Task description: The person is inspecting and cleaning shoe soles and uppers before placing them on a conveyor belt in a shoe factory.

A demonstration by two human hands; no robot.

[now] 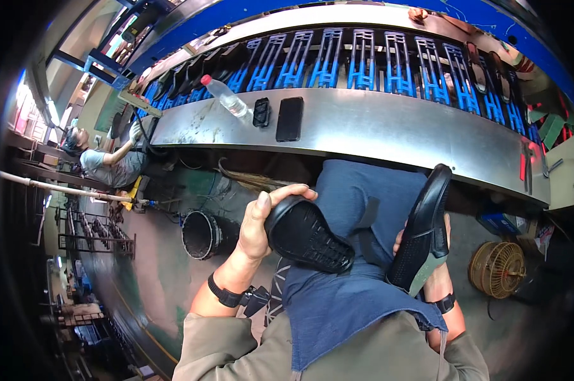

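Note:
My left hand is closed round the rounded end of a black shoe, thumb and fingers at its rim. That shoe is tilted over my lap, with a ridged, woven-looking pattern toward its other end. In my right hand is a second black shoe, standing steeply on its side with a grey-green patch at its lower end. Most of the right fingers are hidden behind it. The two shoes are apart, above the blue apron on my lap. Dark straps lie on the apron between them.
Ahead runs a metal bench with a clear bottle, a phone and a small black object. Behind it stand blue racks. A black bucket, a wicker basket and a co-worker are nearby.

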